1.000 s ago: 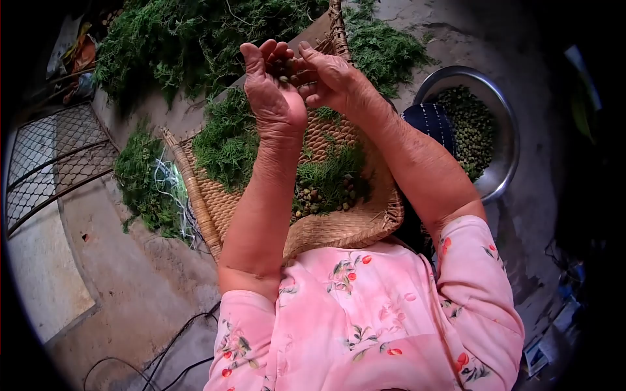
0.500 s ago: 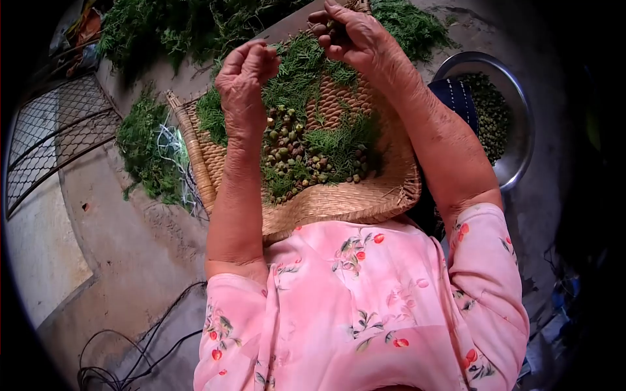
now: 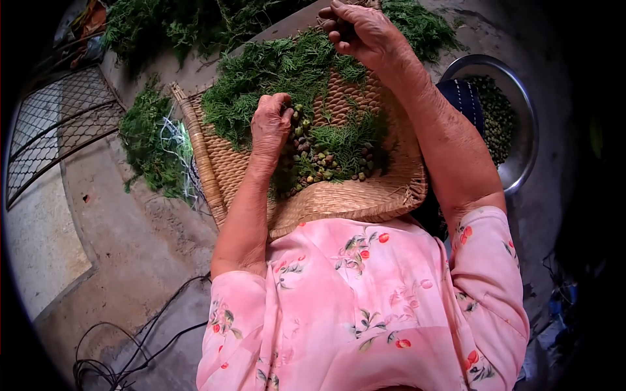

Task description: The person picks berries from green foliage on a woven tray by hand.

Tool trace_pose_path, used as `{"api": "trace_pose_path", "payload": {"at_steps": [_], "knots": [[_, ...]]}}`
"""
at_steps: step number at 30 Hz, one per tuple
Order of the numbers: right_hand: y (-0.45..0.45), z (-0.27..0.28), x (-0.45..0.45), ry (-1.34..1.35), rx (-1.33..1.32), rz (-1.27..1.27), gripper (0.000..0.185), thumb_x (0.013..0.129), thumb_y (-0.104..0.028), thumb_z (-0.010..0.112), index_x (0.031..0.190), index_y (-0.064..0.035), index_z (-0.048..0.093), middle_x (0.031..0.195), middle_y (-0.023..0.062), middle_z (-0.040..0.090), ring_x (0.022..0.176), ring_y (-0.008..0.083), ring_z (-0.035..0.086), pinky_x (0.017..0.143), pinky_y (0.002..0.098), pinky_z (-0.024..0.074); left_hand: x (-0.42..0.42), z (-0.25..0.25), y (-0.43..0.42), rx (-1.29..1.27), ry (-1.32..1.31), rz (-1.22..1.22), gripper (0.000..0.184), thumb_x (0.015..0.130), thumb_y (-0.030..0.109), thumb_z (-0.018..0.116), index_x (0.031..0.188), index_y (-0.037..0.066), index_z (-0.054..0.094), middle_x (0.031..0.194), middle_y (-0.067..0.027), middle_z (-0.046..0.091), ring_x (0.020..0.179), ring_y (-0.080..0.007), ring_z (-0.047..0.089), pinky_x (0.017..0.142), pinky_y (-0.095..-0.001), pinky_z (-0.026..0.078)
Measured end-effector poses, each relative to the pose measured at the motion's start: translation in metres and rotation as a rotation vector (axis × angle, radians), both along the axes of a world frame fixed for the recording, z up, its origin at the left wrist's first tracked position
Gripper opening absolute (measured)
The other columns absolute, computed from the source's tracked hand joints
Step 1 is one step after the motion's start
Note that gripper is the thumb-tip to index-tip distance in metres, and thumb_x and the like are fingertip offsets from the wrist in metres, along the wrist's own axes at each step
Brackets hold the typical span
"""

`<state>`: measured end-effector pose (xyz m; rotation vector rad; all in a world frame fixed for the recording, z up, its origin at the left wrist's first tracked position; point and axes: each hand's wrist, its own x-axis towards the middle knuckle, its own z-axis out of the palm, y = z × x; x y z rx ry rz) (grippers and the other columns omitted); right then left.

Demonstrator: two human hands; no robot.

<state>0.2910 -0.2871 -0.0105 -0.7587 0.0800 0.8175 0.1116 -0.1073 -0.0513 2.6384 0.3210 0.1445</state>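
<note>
A woven basket tray (image 3: 293,218) rests against my front. It holds feathery green conifer sprigs (image 3: 280,68) and a heap of small green-brown seed cones (image 3: 319,166). My left hand (image 3: 270,122) is closed above the left side of the heap, its fingertips close to the upper cones. Whatever is between those fingers is hidden. Over the tray's far right corner, my right hand (image 3: 366,34) is curled palm-inward around a few seed cones, which show only as dark round shapes between the fingers.
On the right, a metal basin (image 3: 525,140) holds many more cones, with dark blue stitched cloth (image 3: 460,101) in front of it. Cut greenery (image 3: 176,26) lies beyond the tray. A mesh rack (image 3: 62,124) stands left, and black cables (image 3: 124,365) lie on the floor.
My left hand has come down and to the right, from over the sprigs to the cone heap. My right hand has shifted only slightly and stays curled.
</note>
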Motion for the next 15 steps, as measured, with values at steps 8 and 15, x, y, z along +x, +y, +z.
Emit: {"api": "trace_pose_path", "payload": {"at_steps": [8,15], "knots": [[-0.006,0.005,-0.008,-0.203,-0.144,0.039,0.032,0.093,-0.032,0.051,0.100,-0.0025,0.059,0.075,0.0017,0.059,0.061,0.0087,0.056,0.046,0.0210,0.0450,0.010,0.014,-0.007,-0.385,-0.176,0.177,0.017,0.081,0.008,0.065,0.097,0.004,0.062,0.086,-0.0022,0.060,0.073,-0.0103,0.058,0.063,-0.0244,0.048],[-0.002,0.014,-0.014,-0.273,-0.158,0.182,0.041,0.092,-0.040,0.049,0.103,-0.0022,0.059,0.077,0.0023,0.059,0.066,0.0088,0.059,0.047,0.0215,0.0461,0.068,0.087,-0.059,-0.478,-0.421,-0.011,0.022,0.082,0.009,0.066,0.103,0.005,0.061,0.086,0.0008,0.059,0.075,-0.0070,0.054,0.067,-0.0198,0.047]]}}
